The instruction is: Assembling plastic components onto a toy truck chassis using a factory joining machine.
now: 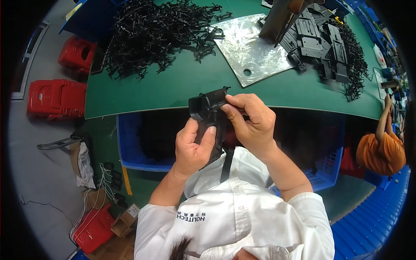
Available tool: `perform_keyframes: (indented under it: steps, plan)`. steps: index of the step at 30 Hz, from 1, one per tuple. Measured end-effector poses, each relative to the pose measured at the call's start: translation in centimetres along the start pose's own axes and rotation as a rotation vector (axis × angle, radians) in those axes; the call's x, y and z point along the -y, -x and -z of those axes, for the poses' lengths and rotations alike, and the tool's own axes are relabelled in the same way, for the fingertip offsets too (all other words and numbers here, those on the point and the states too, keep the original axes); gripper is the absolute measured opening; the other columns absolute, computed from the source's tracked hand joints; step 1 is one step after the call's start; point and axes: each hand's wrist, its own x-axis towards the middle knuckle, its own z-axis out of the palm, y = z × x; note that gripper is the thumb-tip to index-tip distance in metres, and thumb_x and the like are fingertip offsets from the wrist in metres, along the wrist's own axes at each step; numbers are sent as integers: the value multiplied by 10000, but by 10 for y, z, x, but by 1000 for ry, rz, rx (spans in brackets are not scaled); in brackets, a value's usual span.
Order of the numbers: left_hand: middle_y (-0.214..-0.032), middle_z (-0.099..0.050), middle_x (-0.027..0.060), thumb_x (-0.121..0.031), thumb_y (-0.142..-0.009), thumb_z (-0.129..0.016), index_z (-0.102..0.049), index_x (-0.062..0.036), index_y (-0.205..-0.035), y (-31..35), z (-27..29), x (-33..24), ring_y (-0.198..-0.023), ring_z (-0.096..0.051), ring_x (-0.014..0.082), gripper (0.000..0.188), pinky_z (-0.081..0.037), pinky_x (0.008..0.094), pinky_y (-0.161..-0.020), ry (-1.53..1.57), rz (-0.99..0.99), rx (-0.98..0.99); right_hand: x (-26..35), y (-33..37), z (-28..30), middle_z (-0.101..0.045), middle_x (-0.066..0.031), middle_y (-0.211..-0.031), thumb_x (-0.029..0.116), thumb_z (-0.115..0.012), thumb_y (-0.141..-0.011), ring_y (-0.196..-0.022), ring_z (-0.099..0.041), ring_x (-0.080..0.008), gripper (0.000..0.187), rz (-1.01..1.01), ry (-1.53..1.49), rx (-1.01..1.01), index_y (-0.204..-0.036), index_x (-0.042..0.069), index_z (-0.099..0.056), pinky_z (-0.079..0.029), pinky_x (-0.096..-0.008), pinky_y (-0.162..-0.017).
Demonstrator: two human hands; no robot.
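A black plastic housing (199, 108) is held up in front of me, just off the near edge of the green table. My left hand (193, 145) grips its lower part, thumb on one side and fingers behind. My right hand (253, 121) pinches at the housing's right side, thumb and forefinger together by its upper edge. A small thin black piece seems to lie under those fingertips, but I cannot tell whether it is separate from the housing. Part of the housing is hidden behind my left hand.
A heap of small black plastic parts (151, 34) covers the table's far left. A metal plate (240, 52) bears an upright post (279, 19); black flat panels (314, 39) lie right of it. Blue crates (143, 162) stand under the table. A person in orange (381, 149) works at right.
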Motion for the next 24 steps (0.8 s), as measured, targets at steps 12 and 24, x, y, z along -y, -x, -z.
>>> perform_keyframes:
  steps: [12,24]
  plan:
    - [-907,-582,19,-17,-835,-541,-519,26,-1075,-6,1,-13,-798,-522,50,245,-439,191,-711,230,212,76,-4,-3,5,-611,-28,-702,23,-656,-777,-600,-546,-45,131,-588,-379,129,-889,-29,-612,-444,-182,-527]
    - [-868,-585,-9,-57,-835,-584,-543,22,-1080,-7,-7,-12,-752,-507,33,260,-429,173,-666,239,217,-30,-13,10,-6,-624,-94,-761,-8,-670,-748,-635,-608,-114,133,-225,-159,13,-868,-33,-618,-494,-213,-581]
